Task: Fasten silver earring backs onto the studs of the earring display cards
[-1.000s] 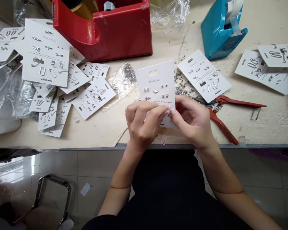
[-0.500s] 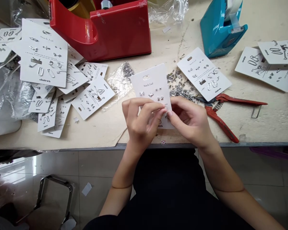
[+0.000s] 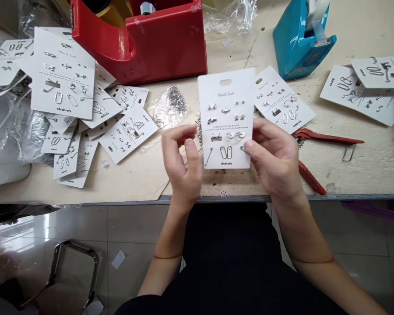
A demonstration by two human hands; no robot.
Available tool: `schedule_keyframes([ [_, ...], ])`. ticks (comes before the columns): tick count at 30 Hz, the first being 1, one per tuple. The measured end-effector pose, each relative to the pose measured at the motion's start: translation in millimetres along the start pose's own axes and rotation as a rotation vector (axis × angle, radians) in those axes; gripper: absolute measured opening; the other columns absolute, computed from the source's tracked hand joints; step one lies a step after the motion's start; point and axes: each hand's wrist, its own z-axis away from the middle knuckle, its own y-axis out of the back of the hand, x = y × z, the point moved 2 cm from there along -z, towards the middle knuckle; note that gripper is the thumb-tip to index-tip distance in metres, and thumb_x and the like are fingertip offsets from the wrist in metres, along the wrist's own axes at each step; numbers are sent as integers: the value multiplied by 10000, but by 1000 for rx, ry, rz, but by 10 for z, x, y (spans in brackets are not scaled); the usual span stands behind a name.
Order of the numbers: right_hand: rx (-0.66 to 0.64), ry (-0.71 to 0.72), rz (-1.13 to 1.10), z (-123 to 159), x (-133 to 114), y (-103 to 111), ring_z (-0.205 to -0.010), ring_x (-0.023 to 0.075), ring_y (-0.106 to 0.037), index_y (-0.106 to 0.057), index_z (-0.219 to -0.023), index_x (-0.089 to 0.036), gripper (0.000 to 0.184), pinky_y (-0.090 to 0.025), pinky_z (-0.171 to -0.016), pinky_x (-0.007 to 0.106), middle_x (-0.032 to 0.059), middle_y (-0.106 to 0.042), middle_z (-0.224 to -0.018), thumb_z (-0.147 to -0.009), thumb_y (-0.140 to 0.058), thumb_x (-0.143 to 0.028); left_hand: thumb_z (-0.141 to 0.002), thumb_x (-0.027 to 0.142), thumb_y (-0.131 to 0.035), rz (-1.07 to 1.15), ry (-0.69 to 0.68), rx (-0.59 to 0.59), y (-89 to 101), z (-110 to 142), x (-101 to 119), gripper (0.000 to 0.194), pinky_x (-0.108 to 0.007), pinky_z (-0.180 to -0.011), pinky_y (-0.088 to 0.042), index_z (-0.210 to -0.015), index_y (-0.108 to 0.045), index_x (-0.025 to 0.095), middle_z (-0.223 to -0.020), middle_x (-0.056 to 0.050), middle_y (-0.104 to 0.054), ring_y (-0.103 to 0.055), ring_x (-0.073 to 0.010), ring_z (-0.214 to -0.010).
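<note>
A white Claire's earring card stands nearly upright above the table, with silver studs, hoops and pin-shaped earrings attached to it. My right hand grips its lower right edge, thumb on the front. My left hand is beside the lower left edge, fingers apart, with the fingertips close to the card. I cannot tell whether they touch it. Another earring card lies on the table just behind my right hand, partly hidden by the held card.
Overlapping earring cards spread across the left of the table, and more lie at the right. A red tape dispenser, a blue tape dispenser, red-handled pliers and a plastic bag of silver parts surround my hands.
The card has risen and turned more upright. My left hand has come away from its lower edge and opened, while my right hand keeps hold.
</note>
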Motion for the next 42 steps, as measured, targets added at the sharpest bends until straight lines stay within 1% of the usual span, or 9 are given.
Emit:
schedule_keyframes([
  [2,41,12,23,0,-4,12,-1051,208,-697,-687,-1097,-272,206,-603,-959,371,30,-728,-1123,-893,-688,-302,-1032,356,-515,115,171,-147,-6,12,-19,164,-293,-811,-561,-1102,-621,252,-1044,-27,-665,-656,-132,-960],
  [4,68,27,82,-3,-9,14,-1097,231,-680,-650,-1114,-281,242,-599,-995,413,37,-712,-1158,-884,-690,-348,-1007,378,-570,198,288,-268,-12,23,-33,170,-257,-790,-579,-1086,-620,237,-1035,-24,-675,-671,-125,-947],
  [7,65,55,156,-11,-13,4,-1172,245,-647,-607,-1147,-296,294,-583,-1034,428,35,-686,-1215,-879,-688,-388,-984,393,-610,250,353,-334,-12,24,-45,182,-229,-756,-590,-1059,-615,228,-1009,-25,-680,-683,-123,-921],
  [14,-10,56,165,-20,1,-4,-1178,240,-632,-558,-1198,-298,379,-582,-1015,437,40,-646,-1282,-872,-713,-414,-984,379,-614,280,327,-315,-7,5,-26,153,-226,-792,-596,-1022,-615,231,-967,-14,-675,-684,-113,-917],
  [18,-40,61,101,-24,-8,-3,-1126,217,-651,-571,-1175,-288,357,-589,-1004,419,33,-668,-1208,-867,-730,-375,-950,372,-671,307,344,-321,-20,18,-15,188,-217,-795,-602,-1049,-595,232,-1011,-16,-680,-682,-105,-925],
  [22,-75,22,94,-17,-11,-33,-1110,200,-663,-572,-1155,-303,357,-606,-981,391,13,-678,-1162,-858,-747,-397,-920,377,-715,334,359,-322,-49,53,-28,276,-218,-829,-606,-1065,-529,233,-1056,-22,-677,-695,-111,-993],
  [26,-98,-2,124,-1,15,-71,-1108,209,-668,-541,-1147,-302,364,-611,-979,395,26,-661,-1153,-858,-744,-388,-926,378,-705,304,356,-330,-68,107,-63,309,-207,-778,-600,-1068,-465,245,-1024,-14,-629,-688,-110,-953],
  [34,-84,-4,143,8,64,-80,-1013,192,-683,-511,-1114,-311,307,-631,-907,365,21,-620,-1066,-871,-676,-223,-973,405,-619,183,331,-429,-59,160,-89,260,-223,-598,-516,-1040,-414,259,-901,-3,-506,-568,-104,-739],
  [42,-92,-33,132,15,65,-66,-1016,195,-694,-510,-1125,-304,321,-638,-888,363,28,-628,-1081,-869,-660,-184,-993,364,-591,219,372,-442,-68,157,-90,199,-194,-594,-508,-1073,-437,268,-948,-2,-535,-591,-95,-768],
])
